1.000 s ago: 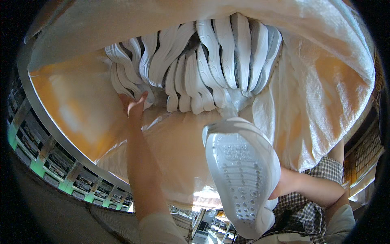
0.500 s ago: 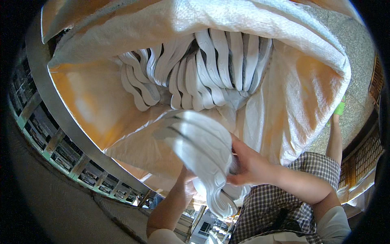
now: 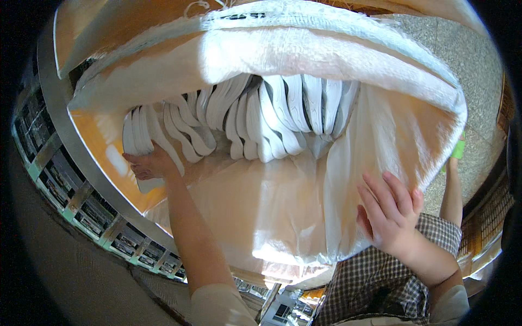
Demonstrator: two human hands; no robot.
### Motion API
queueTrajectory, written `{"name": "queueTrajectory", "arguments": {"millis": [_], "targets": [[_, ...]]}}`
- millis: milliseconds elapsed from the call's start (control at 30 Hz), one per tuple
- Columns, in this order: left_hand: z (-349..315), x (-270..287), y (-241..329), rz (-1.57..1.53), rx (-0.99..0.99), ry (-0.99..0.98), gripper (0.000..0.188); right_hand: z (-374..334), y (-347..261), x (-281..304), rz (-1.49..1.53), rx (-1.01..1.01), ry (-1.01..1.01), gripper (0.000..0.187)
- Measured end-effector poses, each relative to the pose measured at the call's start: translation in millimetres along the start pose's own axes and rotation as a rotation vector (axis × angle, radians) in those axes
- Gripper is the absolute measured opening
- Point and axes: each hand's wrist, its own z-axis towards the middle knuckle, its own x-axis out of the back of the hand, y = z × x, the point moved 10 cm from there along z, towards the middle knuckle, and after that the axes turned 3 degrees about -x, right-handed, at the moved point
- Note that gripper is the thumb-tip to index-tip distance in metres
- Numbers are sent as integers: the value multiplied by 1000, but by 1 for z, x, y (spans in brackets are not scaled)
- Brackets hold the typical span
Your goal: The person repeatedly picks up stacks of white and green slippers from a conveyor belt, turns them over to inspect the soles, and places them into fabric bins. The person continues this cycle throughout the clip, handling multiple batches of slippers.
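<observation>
A large woven sack (image 3: 296,195) gapes in front of me, with white shoe soles (image 3: 280,117) standing on edge in rows inside it. At the sack's left end my left hand (image 3: 149,162) grips the lower end of a bundle of shoe soles (image 3: 142,130), its fingers closed around them and partly hidden. These soles stand beside the others in the row. Over the sack's near right side is my right hand (image 3: 389,212), fingers spread and holding nothing; whether it touches the sack I cannot tell.
A metal frame (image 3: 103,182) runs along the left of the sack. On the right lies a speckled floor (image 3: 467,70), where a leg with a green shoe (image 3: 458,149) shows. Checked cloth (image 3: 370,280) covers my lap.
The bundle of soles held in both hands has gone into the sack's left end with my left hand. My right hand has let go and moved right.
</observation>
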Motion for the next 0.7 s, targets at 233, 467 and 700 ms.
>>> {"name": "queueTrajectory", "arguments": {"millis": [233,467,700], "targets": [[-24,-68,45,338,-348,4,98,-2,-4,-1,-19,65,-18,32],[-14,-84,44,207,-455,-478,102,7,-7,-2,-107,75,-10,23],[-15,-84,25,128,-437,-436,71,3,-5,-6,-127,113,-119,26]]}}
